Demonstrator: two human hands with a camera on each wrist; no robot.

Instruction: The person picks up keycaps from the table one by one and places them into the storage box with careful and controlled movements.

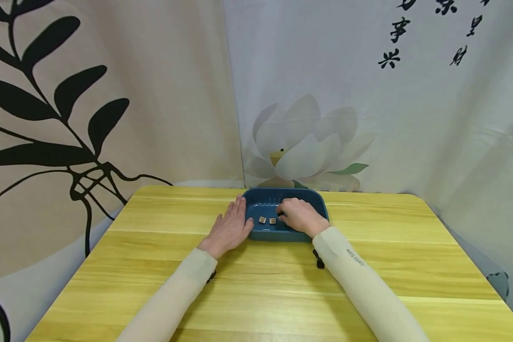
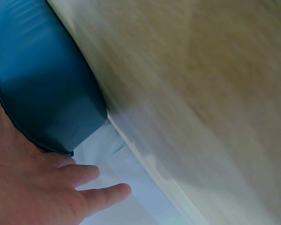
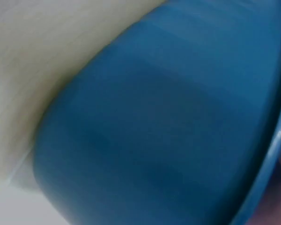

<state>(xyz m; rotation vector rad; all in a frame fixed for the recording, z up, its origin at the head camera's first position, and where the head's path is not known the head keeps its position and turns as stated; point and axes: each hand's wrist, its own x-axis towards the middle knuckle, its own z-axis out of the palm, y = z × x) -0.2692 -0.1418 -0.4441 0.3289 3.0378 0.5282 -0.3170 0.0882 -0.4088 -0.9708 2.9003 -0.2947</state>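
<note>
A blue rectangular tray (image 1: 288,236) sits near the far edge of the table. Two small square light-coloured blocks (image 1: 262,220) with dark marks lie on its floor, side by side. My left hand (image 1: 229,227) rests along the tray's left rim with its fingers straight; in the left wrist view, its fingers extend past the blue tray wall (image 2: 47,84). Reaching over the near right part of the tray, my right hand (image 1: 301,216) has curled fingers low inside it, right of the blocks. A dark spot shows at its fingertips, and I cannot tell whether they pinch something.
The tray stands on a yellow wood-grain table (image 1: 256,294). Close behind the table's far edge hangs a curtain (image 1: 188,95) printed with leaves, a lotus and characters. Dark wrist straps (image 1: 318,259) show under the sleeves.
</note>
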